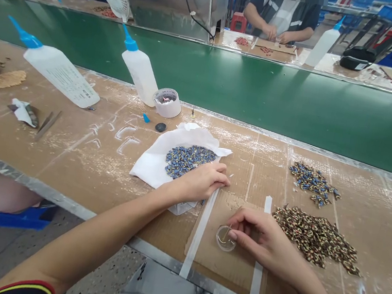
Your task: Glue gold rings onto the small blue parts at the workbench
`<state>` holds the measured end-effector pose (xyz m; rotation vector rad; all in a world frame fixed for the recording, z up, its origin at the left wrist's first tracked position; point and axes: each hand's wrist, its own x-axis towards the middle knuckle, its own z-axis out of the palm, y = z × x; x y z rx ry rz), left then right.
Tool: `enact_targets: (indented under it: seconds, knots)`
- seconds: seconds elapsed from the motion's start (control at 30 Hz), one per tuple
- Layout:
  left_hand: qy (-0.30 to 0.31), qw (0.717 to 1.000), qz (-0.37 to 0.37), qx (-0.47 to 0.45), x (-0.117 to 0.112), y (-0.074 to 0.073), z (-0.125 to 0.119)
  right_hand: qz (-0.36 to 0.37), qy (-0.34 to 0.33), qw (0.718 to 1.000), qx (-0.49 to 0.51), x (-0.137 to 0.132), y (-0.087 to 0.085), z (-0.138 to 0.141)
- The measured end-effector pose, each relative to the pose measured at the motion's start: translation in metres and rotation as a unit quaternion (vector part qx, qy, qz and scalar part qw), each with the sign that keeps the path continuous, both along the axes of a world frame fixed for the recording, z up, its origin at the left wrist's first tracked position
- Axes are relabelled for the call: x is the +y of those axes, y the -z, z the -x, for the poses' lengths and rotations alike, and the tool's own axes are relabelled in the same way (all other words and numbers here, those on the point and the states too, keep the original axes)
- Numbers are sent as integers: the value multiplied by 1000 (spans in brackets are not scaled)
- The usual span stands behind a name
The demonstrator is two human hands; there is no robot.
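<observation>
My right hand (263,238) pinches a thin stick (227,231), its lower end inside a small round clear dish (225,242) that looks to have clear liquid in it. Beside the white sheet (150,160), my left hand (209,178) is closed with thumb and fingers together; anything between the fingertips is too small to make out. Small blue and yellow pieces (189,158) lie heaped on that sheet, partly behind my left hand and wrist. Under the dish is a cardboard piece (218,258) with white tape strips along its sides.
A pile of dark and cream pieces (315,238) and a smaller blue mixed pile (310,181) lie right. Squeeze bottles (139,72) and a tape roll (167,103) stand toward the green belt (227,83). Tweezers (48,126) lie left. Another person (281,17) works opposite.
</observation>
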<state>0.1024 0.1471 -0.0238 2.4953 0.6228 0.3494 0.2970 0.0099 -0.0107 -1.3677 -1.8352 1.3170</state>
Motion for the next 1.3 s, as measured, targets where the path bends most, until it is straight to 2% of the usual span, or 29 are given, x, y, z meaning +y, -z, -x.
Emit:
enact_targets:
  seconds: [0.13, 0.4, 0.6, 0.7, 0.8, 0.97, 1.03, 1.2, 1.3]
  knots:
    - [12, 1000, -16, -8, 0, 5, -2, -10, 3, 1000, 2, 1, 1, -1]
    - [-6, 999, -28, 18, -3, 11, -4, -97, -23, 995, 26, 3, 0, 3]
    - [-50, 998, -23, 33, -5, 9, -2, -157, -20, 987, 0, -1, 2, 8]
    - [-47, 999, -24, 2, -6, 7, -1, -184, -9, 983, -19, -1, 2, 6]
    - [-38, 997, -12, -59, -7, 4, -1, -187, -25, 981, -36, -1, 0, 1]
    - [-8, 989, 81, -127, -13, 2, -5, -135, -46, 989, -34, -2, -4, -1]
    - [-21, 983, 130, -125, -16, 2, -7, -103, -33, 994, -15, -1, -3, 1]
    - [-47, 966, 229, -114, -22, 1, -11, -52, 35, 994, 94, 1, 2, -2]
    - [-48, 959, 256, -113, -25, 0, -13, -59, 113, 982, 142, 0, 4, -10]
